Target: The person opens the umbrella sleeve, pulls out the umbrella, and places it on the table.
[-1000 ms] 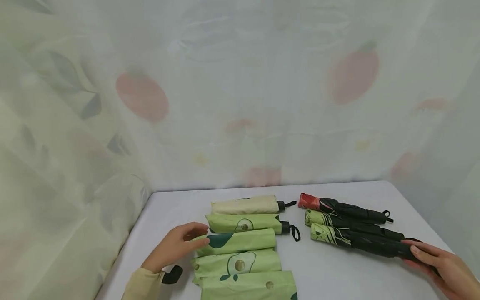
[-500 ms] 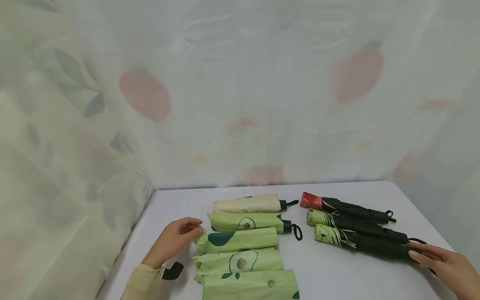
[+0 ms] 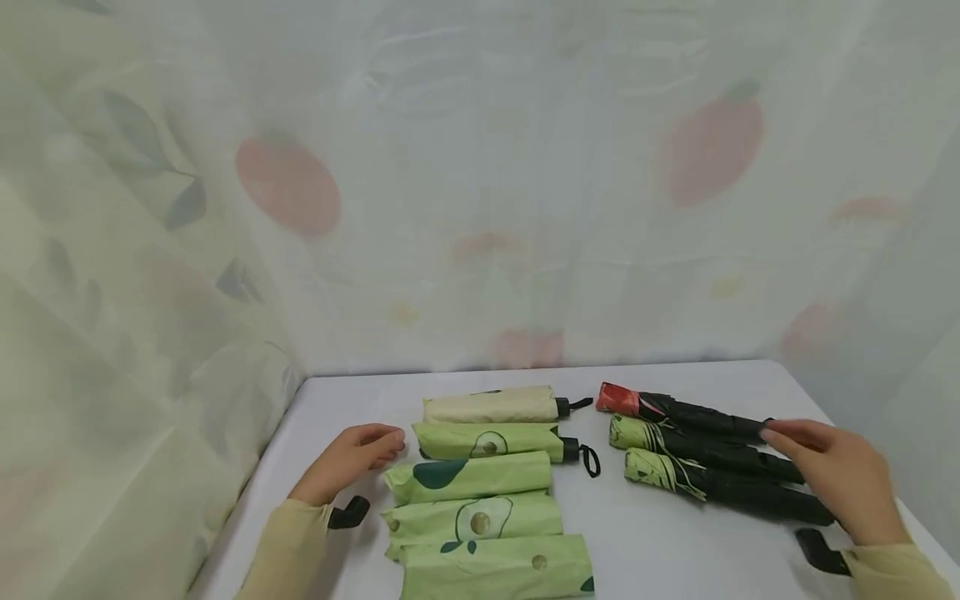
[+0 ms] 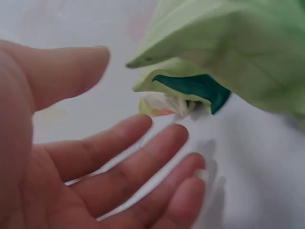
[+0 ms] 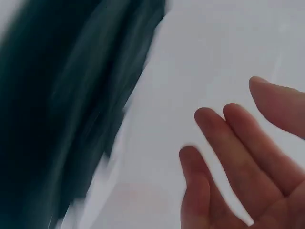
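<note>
My left hand (image 3: 354, 458) hovers just left of the row of pale green pieces, fingers relaxed and holding nothing. Nearest it are a green avocado-print folded umbrella (image 3: 442, 442) and a green leaf-print sleeve-like piece (image 3: 495, 477). Two more green pieces, one with an avocado print (image 3: 517, 518) and one at the front (image 3: 517, 568), lie below. My right hand (image 3: 843, 475) is over the handle ends of three black folded umbrellas: a red-tipped one (image 3: 693, 414), a green-tipped middle one (image 3: 727, 454) and a green-tipped front one (image 3: 750, 493). In the right wrist view, its fingers (image 5: 238, 157) are spread with nothing between them.
A cream folded umbrella (image 3: 491, 406) with a black handle and strap lies at the back of the left row. White tabletop (image 3: 645, 558) shows between the two groups. A fruit-print curtain (image 3: 525, 183) hangs behind and at the sides.
My right hand has left the front black umbrella's handle and moved up and left over the umbrella ends. The left hand has drawn slightly back from the green pieces.
</note>
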### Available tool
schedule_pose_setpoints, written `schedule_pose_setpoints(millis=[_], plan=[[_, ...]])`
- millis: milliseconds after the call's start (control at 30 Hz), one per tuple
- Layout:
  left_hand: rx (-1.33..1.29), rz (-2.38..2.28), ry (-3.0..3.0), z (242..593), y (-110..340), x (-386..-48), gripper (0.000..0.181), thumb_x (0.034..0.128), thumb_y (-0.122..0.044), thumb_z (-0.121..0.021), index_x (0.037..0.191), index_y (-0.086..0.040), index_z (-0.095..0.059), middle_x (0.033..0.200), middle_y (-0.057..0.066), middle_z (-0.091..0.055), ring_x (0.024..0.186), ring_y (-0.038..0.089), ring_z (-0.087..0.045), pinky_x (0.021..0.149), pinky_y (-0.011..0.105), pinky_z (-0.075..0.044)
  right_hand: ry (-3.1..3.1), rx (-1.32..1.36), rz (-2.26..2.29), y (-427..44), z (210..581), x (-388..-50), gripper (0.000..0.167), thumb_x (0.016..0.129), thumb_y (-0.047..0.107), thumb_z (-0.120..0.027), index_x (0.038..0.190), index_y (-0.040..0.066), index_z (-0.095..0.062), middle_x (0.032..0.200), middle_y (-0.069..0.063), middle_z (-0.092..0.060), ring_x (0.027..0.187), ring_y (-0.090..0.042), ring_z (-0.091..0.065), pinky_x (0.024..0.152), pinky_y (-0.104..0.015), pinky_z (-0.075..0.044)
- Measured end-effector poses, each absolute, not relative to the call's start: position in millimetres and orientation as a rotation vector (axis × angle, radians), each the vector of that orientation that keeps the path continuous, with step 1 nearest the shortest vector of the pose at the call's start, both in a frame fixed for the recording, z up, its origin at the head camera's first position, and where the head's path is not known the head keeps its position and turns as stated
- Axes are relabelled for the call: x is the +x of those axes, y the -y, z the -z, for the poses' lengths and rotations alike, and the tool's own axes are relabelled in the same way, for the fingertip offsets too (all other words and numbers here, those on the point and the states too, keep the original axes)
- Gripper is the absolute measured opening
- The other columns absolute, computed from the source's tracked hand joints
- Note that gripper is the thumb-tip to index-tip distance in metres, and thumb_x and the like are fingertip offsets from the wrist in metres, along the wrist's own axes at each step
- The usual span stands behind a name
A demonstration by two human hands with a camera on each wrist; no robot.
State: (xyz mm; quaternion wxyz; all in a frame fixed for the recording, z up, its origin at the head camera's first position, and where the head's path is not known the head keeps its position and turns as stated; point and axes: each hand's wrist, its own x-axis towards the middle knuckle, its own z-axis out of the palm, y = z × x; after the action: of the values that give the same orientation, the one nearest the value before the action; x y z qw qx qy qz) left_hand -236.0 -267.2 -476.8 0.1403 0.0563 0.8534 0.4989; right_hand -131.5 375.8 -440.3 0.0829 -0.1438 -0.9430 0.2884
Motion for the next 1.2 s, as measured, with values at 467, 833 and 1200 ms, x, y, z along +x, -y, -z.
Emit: schedule_pose_setpoints(millis=[467,833,1200], plan=[[0.153,-1.348,-2.417,494.0,247.9,-250.1,0.062,0.0991,-0.046,-0.078,0.144,-0.006,-0.067,0.143,0.014,-0.071,0.120,0.026,-0.071,0.102,0.048,-0.059,2.934,0.240,-1.287,-190.7,466.9,-211.1,0.034,0.093,0.015,-0.084,0.126,0.009,-0.078,0.125,-0.011,-0.079,0.113,-0.031,-0.074,0.092,-0.049,-0.062],[0.267,-1.240,-2.498,482.4,242.5,-248.6,0.049,0.1017,-0.037,-0.077,0.138,-0.003,-0.072,0.133,0.014,-0.075,0.121,0.028,-0.072,0.099,0.048,-0.061,2.986,0.215,-1.199,-166.8,479.2,-218.8,0.039,0.084,0.007,-0.091,0.121,0.008,-0.080,0.117,-0.008,-0.079,0.108,-0.027,-0.073,0.091,-0.049,-0.061],[0.362,-1.269,-2.454,473.9,243.4,-247.0,0.025,0.1048,-0.027,-0.073,0.121,-0.008,-0.080,0.116,0.008,-0.079,0.101,0.016,-0.068,0.086,0.036,-0.056,2.896,0.155,-1.071,-157.5,480.9,-214.7,0.031,0.085,0.004,-0.089,0.115,0.010,-0.083,0.118,-0.012,-0.080,0.114,-0.037,-0.073,0.097,-0.056,-0.058]])
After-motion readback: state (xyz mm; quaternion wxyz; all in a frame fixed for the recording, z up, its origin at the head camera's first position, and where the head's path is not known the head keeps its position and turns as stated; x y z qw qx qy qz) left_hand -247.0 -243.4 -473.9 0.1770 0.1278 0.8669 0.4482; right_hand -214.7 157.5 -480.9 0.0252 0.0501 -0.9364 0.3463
